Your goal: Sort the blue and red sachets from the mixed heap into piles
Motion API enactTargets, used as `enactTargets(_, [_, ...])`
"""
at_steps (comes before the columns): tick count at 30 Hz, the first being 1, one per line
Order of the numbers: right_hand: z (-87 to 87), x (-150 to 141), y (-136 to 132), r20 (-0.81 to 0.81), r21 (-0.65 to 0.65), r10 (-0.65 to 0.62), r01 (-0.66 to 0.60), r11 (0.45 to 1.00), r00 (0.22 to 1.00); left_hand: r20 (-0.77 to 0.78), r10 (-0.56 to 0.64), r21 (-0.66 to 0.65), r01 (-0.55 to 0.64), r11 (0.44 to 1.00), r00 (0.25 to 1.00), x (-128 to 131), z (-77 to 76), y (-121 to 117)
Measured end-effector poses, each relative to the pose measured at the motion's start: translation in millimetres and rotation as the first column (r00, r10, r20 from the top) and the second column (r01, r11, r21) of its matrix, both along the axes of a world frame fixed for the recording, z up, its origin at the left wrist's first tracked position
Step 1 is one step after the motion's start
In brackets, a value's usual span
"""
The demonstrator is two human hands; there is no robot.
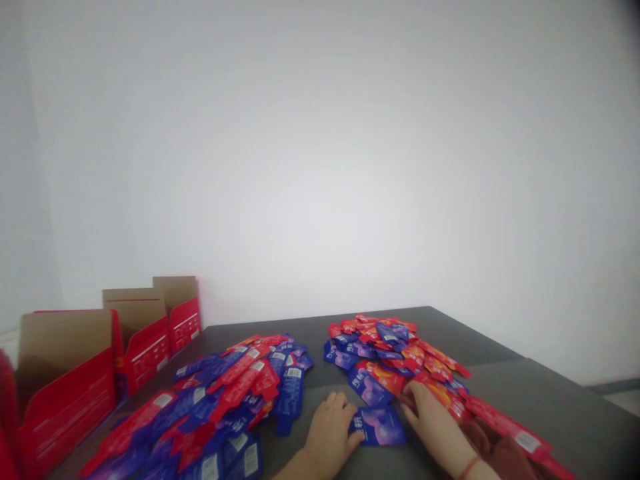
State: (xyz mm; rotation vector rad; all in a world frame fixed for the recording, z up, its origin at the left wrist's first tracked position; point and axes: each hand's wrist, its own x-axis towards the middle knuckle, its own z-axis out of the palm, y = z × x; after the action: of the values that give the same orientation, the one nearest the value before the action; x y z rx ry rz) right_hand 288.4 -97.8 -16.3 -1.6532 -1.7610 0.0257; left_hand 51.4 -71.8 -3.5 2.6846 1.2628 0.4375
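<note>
A flat blue pouch [379,427] with purple round shapes and white lettering lies near the table's front. My left hand [331,430] rests beside it with fingers curled, its thumb and fingertips at the pouch's left end. My right hand [433,420] is at the lower edge of the right-hand pile, fingers bent inward; what they hold, if anything, is hidden. Just beyond my hands another blue pouch [369,387] lies at the edge of that pile of red and blue pouches [387,337].
On the left spreads a second pile of red and blue pouches [200,407], many showing barcodes. Open red cardboard boxes [70,407] stand in a row along the left. A long red pouch [510,423] lies by my right sleeve. The dark table [565,393] meets a white wall.
</note>
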Motion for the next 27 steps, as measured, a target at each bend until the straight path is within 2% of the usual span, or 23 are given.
enactTargets(2, [3.2, -6, -1, -0.019, 0.083, -0.009, 0.01, 0.996, 1.0, 0.067, 0.046, -0.029, -0.044, 0.999, 0.997, 2, -5.1, -1])
enactTargets(4, [5.3, -19, -6, 0.02, 0.106, 0.042, -0.044, 0.993, 0.999, 0.15, 0.031, -0.072, -0.02, 0.997, 0.988, 0, -9.7, 0])
enactTargets(7, [4.4, -43, -17, 0.193, 0.009, 0.115, -0.119, 0.993, 0.975, 0.234, -0.022, -0.138, 0.056, 0.989, 0.972, -12, -11.7, 6])
enactTargets(10, [1.7, -55, -20, 0.326, -0.103, 0.111, -0.081, 0.991, 0.939, 0.225, -0.09, -0.209, 0.139, 0.968, 0.97, -25, -6.2, 14])
enactTargets(15, [4.3, -70, -9, 0.345, -0.156, 0.111, -0.06, 0.986, 0.932, 0.208, -0.221, -0.237, 0.268, 0.934, 0.953, -32, 2.2, 24])
enactTargets(20, [11.3, -100, -8, 0.389, -0.199, 0.235, -0.168, 0.965, 0.891, 0.195, -0.205, -0.212, 0.245, 0.946, 0.959, -31, -6.3, 27])
enactTargets(23, [11.0, -95, -17, 0.376, -0.218, 0.334, -0.268, 0.939, 0.864, 0.172, -0.21, -0.152, 0.237, 0.96, 0.962, -32, -12.3, 27])
enactTargets(25, [9.7, -80, -23, 0.35, -0.246, 0.393, -0.322, 0.914, 0.85, 0.147, -0.238, -0.124, 0.257, 0.959, 0.96, -33, -13.9, 27])
enactTargets(27, [9.1, -65, -27, 0.332, -0.257, 0.4, -0.326, 0.91, 0.854, 0.123, -0.265, -0.112, 0.278, 0.954, 0.956, -33, -13.4, 27])
